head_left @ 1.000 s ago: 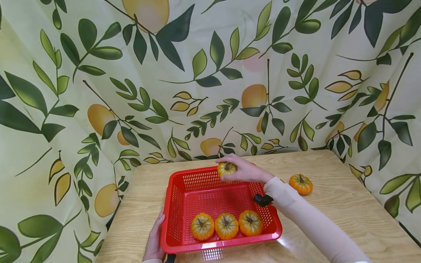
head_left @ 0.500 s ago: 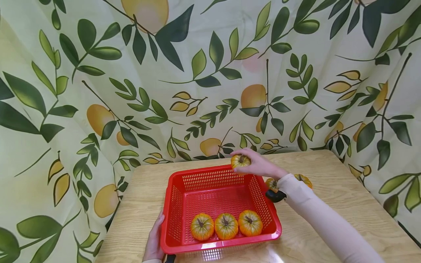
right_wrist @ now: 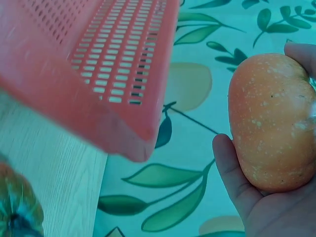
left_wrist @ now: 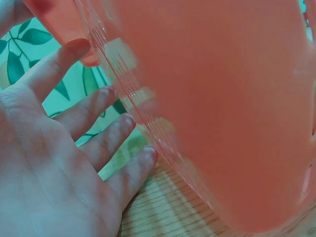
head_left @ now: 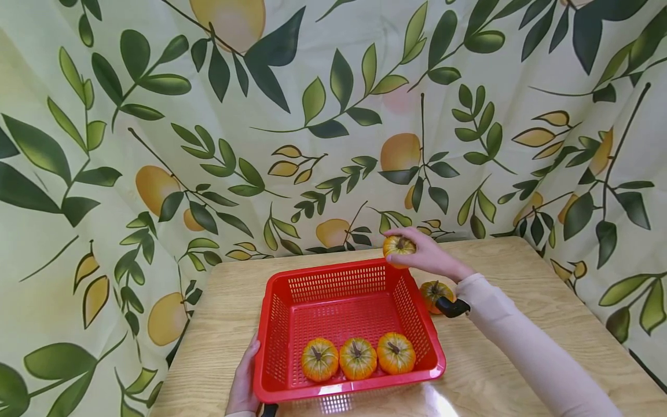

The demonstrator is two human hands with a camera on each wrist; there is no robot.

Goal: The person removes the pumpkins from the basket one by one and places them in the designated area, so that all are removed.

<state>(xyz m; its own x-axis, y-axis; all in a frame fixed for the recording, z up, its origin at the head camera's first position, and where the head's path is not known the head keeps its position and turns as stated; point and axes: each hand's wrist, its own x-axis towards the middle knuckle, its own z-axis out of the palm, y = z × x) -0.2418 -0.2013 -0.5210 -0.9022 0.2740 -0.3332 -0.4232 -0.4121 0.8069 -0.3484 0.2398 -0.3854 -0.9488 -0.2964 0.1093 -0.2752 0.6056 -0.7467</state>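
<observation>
My right hand holds a small orange pumpkin above the far right corner of a red plastic basket. In the right wrist view, thumb and fingers lie on both sides of this pumpkin, off the table. My left hand is at the basket's left side. In the left wrist view, the fairly straight fingers of that hand touch the basket's outer wall. Three similar pumpkins sit in a row along the near side inside the basket.
Another pumpkin stands on the wooden table just right of the basket, partly behind a black wrist device. A leaf-and-fruit patterned curtain hangs behind and beside the table.
My right hand has moved right with its pumpkin, from over the basket's far side to its far right corner. The pumpkin farther right is now hidden behind the sleeve. The left hand stays put.
</observation>
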